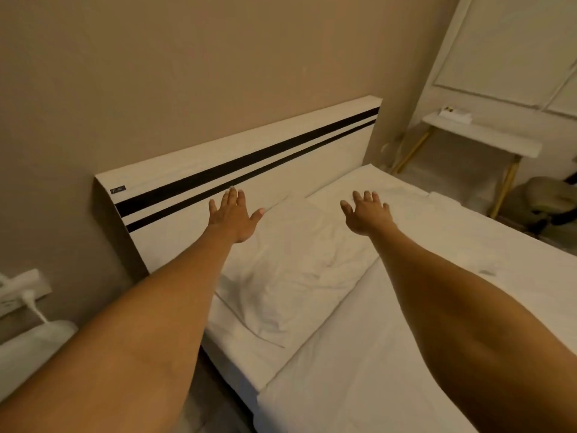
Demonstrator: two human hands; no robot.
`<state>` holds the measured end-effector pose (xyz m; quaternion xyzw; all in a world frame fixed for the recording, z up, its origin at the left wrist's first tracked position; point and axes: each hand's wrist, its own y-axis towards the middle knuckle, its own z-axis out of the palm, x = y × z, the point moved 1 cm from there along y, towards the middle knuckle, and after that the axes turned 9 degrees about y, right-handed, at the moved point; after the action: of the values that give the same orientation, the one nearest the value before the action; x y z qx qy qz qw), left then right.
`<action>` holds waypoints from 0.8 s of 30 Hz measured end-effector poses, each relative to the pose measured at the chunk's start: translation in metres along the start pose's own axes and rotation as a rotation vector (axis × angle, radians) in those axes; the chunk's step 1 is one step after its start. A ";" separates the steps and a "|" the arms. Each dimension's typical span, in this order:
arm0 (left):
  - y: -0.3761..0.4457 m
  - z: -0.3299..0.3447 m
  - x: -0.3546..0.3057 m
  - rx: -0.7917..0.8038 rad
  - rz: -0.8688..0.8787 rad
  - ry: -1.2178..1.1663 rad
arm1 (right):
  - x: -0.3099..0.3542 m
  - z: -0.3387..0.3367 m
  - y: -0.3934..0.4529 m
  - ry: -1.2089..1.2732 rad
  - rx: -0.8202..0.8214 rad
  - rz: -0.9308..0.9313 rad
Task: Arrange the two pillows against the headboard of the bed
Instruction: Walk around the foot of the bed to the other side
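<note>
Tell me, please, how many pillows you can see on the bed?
2: near pillow under the hands by the headboard; far pillow beyond it, beside the right hand. None seems hidden.

Pillow [293,264] on bed [390,354], before headboard [281,170]

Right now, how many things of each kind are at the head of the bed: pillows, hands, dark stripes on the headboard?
Pillows: 2, near one, far one
Hands: 2, left, right, both open
Dark stripes: 2, upper, lower
Total: 6
</note>
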<state>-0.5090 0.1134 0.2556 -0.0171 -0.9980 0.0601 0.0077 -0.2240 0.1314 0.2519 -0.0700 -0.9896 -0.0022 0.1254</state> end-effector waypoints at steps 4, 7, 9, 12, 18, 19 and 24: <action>-0.056 -0.015 -0.008 0.038 0.027 0.033 | -0.010 -0.022 -0.074 -0.013 -0.003 0.025; -0.089 -0.030 -0.024 0.043 0.075 0.038 | -0.024 -0.040 -0.120 -0.010 -0.023 0.061; -0.109 -0.041 -0.037 0.051 0.119 0.049 | -0.036 -0.054 -0.148 -0.011 -0.020 0.094; -0.133 -0.058 -0.060 0.040 0.174 0.074 | -0.057 -0.078 -0.183 -0.007 -0.025 0.137; -0.174 -0.096 -0.130 -0.009 0.276 0.112 | -0.115 -0.130 -0.250 -0.032 -0.083 0.247; -0.181 -0.103 -0.145 -0.026 0.297 0.112 | -0.128 -0.139 -0.260 -0.036 -0.100 0.264; -0.226 -0.123 -0.232 -0.075 0.412 0.106 | -0.200 -0.176 -0.322 -0.044 -0.147 0.371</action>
<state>-0.2827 -0.1037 0.4020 -0.2243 -0.9731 0.0221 0.0471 -0.0339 -0.2189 0.3770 -0.2602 -0.9594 -0.0499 0.0966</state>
